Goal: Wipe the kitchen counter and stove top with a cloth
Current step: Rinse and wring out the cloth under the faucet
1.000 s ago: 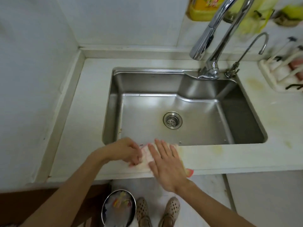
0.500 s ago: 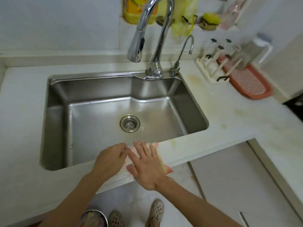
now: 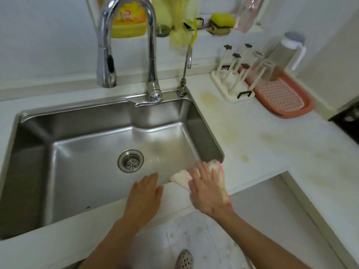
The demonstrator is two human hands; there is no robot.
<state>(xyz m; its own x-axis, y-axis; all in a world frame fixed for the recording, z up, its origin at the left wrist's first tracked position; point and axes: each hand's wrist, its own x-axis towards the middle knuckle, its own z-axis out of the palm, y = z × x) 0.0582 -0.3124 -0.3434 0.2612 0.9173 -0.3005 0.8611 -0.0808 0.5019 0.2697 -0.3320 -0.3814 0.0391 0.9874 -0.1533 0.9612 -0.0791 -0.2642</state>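
Note:
A pale cloth with pink edges point(image 3: 181, 177) lies on the narrow front strip of the white counter point(image 3: 258, 152), at the sink's front right corner. My right hand point(image 3: 208, 190) presses flat on the cloth, fingers spread, covering most of it. My left hand point(image 3: 144, 194) rests flat on the counter strip just left of the cloth, fingers together, holding nothing. Yellowish stains mark the counter to the right of the sink. A dark edge of the stove top point(image 3: 349, 121) shows at the far right.
The steel sink point(image 3: 23, 171) fills the left and centre, with a tall faucet point(image 3: 151, 61) and a small tap point(image 3: 185, 74) behind it. A white drying rack point(image 3: 231, 90) and a pink tray point(image 3: 283, 98) stand at the back right. Bottles and a sponge sit on the rear ledge.
The cloth and my right hand have slid right along the front strip to the sink's corner. My left hand has come off the cloth. The view has turned right.

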